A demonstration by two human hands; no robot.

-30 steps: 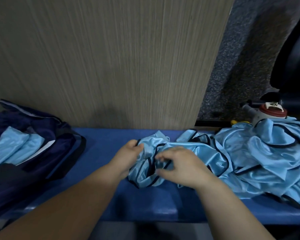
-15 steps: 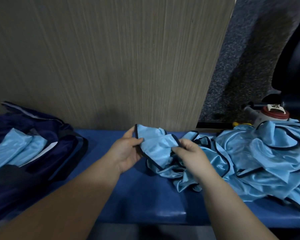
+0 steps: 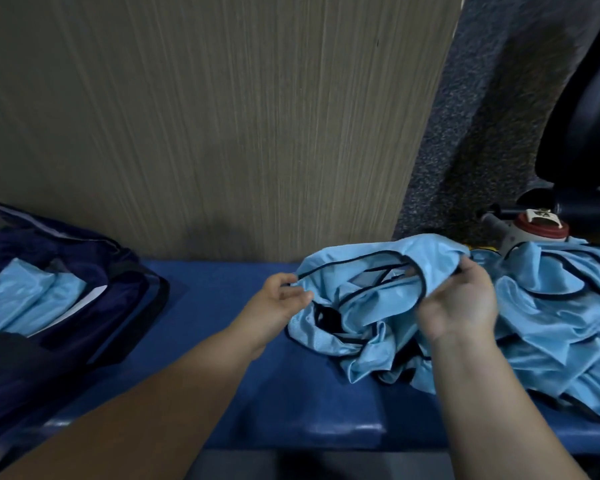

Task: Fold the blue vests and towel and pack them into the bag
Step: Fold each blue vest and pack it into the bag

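A light blue vest (image 3: 364, 299) with black trim is stretched between my hands above the blue bench (image 3: 222, 375). My left hand (image 3: 278, 303) pinches its left edge. My right hand (image 3: 461, 303) grips its right edge near the armhole. The vest's lower part lies crumpled on the bench. A pile of more blue vests (image 3: 551, 323) lies to the right. The dark navy bag (image 3: 66, 306) sits open at the left, with folded light blue cloth (image 3: 21, 303) inside it.
A wood-grain panel (image 3: 222, 116) rises right behind the bench. At the far right stand a white bottle with a red cap (image 3: 537, 230) and a black chair (image 3: 589, 116) on grey carpet. The bench front edge runs along the bottom.
My hands have drawn apart, spreading the vest's top edge wider. My right hand moved right and up; the vest now spans between both hands instead of being bunched.
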